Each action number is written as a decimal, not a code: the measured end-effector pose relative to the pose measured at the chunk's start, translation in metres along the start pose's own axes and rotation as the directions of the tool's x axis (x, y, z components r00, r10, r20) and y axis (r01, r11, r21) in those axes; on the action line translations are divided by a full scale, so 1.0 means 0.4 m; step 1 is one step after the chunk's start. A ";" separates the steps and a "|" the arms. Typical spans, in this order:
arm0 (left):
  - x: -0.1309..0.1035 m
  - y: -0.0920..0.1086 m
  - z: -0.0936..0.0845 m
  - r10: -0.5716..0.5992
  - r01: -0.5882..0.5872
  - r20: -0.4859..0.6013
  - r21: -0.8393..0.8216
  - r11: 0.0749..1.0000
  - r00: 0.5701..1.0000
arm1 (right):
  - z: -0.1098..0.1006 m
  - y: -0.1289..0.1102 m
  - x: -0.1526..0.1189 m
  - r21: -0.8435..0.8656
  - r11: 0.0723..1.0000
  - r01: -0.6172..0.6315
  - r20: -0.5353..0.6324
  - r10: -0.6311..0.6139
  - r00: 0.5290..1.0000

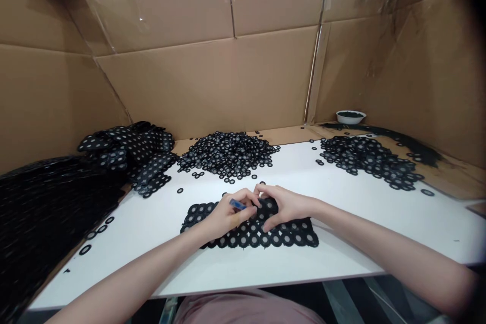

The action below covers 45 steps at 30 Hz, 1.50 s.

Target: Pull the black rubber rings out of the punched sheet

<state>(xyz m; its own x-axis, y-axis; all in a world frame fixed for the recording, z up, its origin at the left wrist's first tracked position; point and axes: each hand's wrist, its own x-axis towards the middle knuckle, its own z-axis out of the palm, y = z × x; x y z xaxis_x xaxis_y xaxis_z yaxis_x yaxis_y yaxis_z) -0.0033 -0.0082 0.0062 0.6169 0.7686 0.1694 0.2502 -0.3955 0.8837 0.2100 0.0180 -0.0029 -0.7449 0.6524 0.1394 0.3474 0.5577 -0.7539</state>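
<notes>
A black sheet of joined rings (243,239) lies flat on the white tabletop in front of me, with pale dots showing through its holes. My left hand (231,212) is closed over its upper middle, thumb and fingertips pinched together. A small blue strip-like piece (238,204) is held in that hand; its kind is unclear. My right hand (283,205) curves round a raised part of the sheet, thumb on the near side and fingers at the far edge. The fingertips of both hands almost meet, and what lies between them is partly hidden.
Loose black rings form a heap (231,149) at the back and another heap (370,159) at the right. Finished-looking dotted sheets (132,147) are piled at the left beside a shiny black mass (49,217). A white bowl (350,118) stands back right. Cardboard walls (190,76) enclose the table.
</notes>
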 end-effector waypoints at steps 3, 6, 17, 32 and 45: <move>0.001 -0.008 -0.007 -0.055 0.039 -0.082 -0.180 0.983 0.995 | -0.002 -0.007 -0.001 0.026 1.000 -0.002 0.021 0.001 1.000; -0.007 -0.012 -0.008 -0.082 0.035 -0.157 -0.283 0.958 0.984 | -0.002 -0.009 -0.001 0.077 0.997 -0.022 0.020 0.021 1.000; -0.032 -0.019 0.027 -0.076 0.069 -0.028 -0.206 0.976 0.997 | 0.002 -0.003 -0.003 0.084 0.996 -0.005 -0.004 0.005 1.000; -0.027 -0.002 0.028 -0.133 0.142 0.053 -0.261 0.955 0.990 | 0.004 -0.042 -0.016 0.036 0.999 -0.017 0.032 0.016 0.999; -0.065 -0.008 0.044 -0.167 0.180 0.067 -0.434 0.883 0.984 | 0.008 -0.059 -0.024 0.112 0.993 -0.037 0.033 0.033 0.999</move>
<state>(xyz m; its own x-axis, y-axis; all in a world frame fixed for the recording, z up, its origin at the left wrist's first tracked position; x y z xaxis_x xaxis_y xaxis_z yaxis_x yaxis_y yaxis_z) -0.0072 -0.0357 -0.0087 0.6149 0.7885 -0.0105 0.0077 0.0073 0.9999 0.2070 -0.0031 0.0115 -0.7514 0.6532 0.0931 0.3087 0.4728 -0.8254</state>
